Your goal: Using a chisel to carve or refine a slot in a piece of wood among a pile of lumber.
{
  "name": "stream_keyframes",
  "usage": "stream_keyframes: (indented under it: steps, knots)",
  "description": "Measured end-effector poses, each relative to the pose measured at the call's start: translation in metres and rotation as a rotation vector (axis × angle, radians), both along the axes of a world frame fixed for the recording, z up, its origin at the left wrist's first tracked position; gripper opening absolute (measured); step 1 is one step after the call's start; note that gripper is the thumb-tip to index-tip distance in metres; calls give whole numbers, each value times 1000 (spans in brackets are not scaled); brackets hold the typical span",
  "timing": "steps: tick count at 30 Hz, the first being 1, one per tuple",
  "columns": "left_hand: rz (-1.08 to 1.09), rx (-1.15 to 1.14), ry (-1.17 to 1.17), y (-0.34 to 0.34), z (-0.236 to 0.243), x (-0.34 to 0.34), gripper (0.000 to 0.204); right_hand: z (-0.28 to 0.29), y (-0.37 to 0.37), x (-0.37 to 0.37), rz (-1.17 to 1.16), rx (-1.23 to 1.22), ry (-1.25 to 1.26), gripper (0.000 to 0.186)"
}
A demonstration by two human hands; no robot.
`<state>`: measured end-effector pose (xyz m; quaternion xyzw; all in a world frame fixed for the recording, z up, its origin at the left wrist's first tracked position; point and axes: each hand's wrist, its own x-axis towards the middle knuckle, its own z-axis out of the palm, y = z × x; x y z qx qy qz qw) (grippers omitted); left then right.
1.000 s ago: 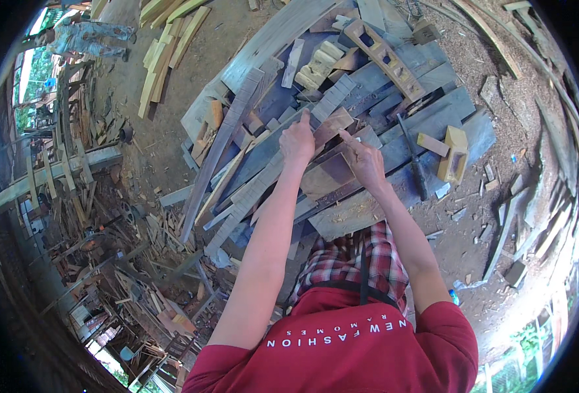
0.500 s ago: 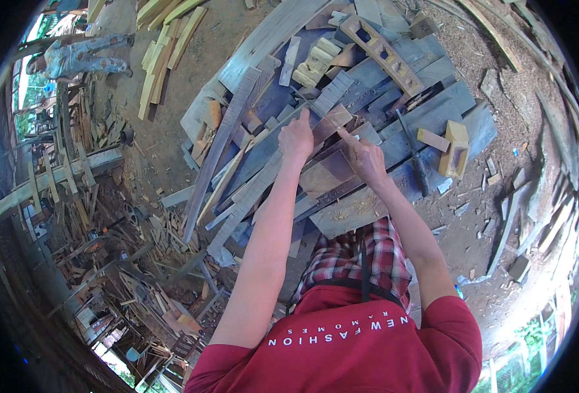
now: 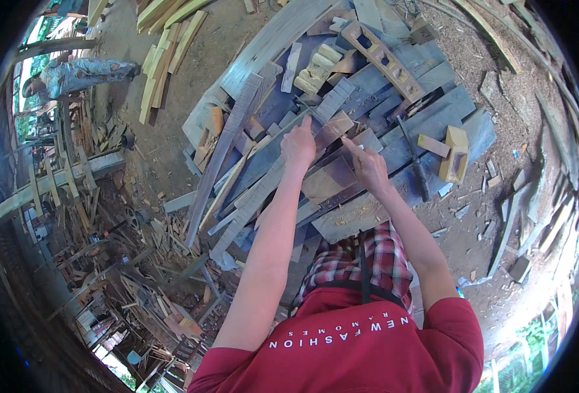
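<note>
Grey lined timber [image 3: 255, 198] runs beneath my left hand [image 3: 298, 148], my right hand [image 3: 370, 166] points near a brown wood block [image 3: 334, 126], and I cannot tell whether the fingers [image 3: 307, 122] grip anything.

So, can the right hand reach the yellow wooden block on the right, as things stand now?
Probably yes: nothing seems to cover the yellow block. A dark bar lies between it and the right hand, but the hand could likely pass over.
</note>
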<state>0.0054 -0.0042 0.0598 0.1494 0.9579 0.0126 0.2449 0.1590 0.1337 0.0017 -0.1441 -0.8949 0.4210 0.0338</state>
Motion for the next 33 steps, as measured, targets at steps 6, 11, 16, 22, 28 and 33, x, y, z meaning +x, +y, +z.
stream_keyframes:
  steps: [6,11,16,22,28,33]
  knots:
    - [17,-5,-19,4,2,-3,45,-5,9,-8,-25,-23,19,55]
    - [17,0,0,8,-2,1,45,0,0,-43,12,16,72,56]
    - [47,16,-21,2,-1,-6,60,-2,-7,-27,5,19,61,58]
    - [75,-7,-74,4,5,-1,49,7,-5,-8,-18,39,22,62]
    - [22,66,-69,4,7,-4,58,13,-5,-11,15,65,-47,64]
    - [42,87,-44,7,6,-5,50,15,-9,-26,40,60,-89,65]
